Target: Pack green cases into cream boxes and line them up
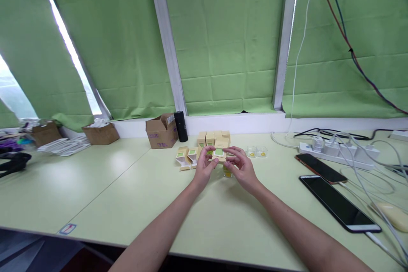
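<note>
My left hand (204, 167) and my right hand (242, 165) meet above the pale green table (134, 195), both pinching one small tan carton with a green window (219, 152). Its flap points up and away from me. Right behind it stands a row of several closed tan cartons (213, 137). Two open cartons with green panels (187, 157) lie just left of my left hand. Two small clear cups with yellow contents (256, 151) sit to the right of my right hand. Something small and yellow (227, 173) rests on the table under my hands.
A brown cardboard box (161, 131) and a black cylinder (180, 126) stand at the back. Two more boxes (100, 132) sit far left. At the right lie two dark phones (338, 204), a white power strip (338, 150) and tangled cables. Green blinds cover the windows.
</note>
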### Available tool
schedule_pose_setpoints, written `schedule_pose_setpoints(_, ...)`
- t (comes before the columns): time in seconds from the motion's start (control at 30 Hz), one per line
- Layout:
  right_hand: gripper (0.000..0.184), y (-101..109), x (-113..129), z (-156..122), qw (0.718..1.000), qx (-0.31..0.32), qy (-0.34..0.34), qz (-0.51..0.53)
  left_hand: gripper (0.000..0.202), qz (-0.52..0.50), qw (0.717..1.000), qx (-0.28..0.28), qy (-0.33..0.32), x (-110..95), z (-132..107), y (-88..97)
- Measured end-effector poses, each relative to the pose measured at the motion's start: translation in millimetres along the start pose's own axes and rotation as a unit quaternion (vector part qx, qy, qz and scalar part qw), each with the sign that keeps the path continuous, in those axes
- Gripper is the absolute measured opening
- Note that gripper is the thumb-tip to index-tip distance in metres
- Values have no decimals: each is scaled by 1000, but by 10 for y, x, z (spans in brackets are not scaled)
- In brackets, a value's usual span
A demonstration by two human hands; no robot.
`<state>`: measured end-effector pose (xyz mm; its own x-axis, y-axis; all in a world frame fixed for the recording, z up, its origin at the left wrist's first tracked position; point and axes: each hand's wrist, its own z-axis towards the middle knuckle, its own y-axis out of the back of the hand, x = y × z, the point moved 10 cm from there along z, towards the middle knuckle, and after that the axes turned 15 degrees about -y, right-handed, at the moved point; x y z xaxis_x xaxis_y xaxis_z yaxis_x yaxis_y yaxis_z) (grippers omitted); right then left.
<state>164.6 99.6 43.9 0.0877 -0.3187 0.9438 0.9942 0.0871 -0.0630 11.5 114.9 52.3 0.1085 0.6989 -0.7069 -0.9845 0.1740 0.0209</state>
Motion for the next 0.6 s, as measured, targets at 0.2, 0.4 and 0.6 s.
schedule_pose_setpoints(0.2, 43, 23, 0, 14, 1000, -7, -3, 3, 42, 35, 999, 1, -21, -38, 11, -4)
schedule_pose_setpoints(0.4, 40, 41, -9, 25, 1000, -13, -2, 9, 36, 94, 994, -3, -55, -81, 15, 20)
schedule_pose_setpoints(0.6, 36, 42, -25, 36, 1000, -12, 2, 15, 36, 99, 993, -12, -58, -46, 17, 42)
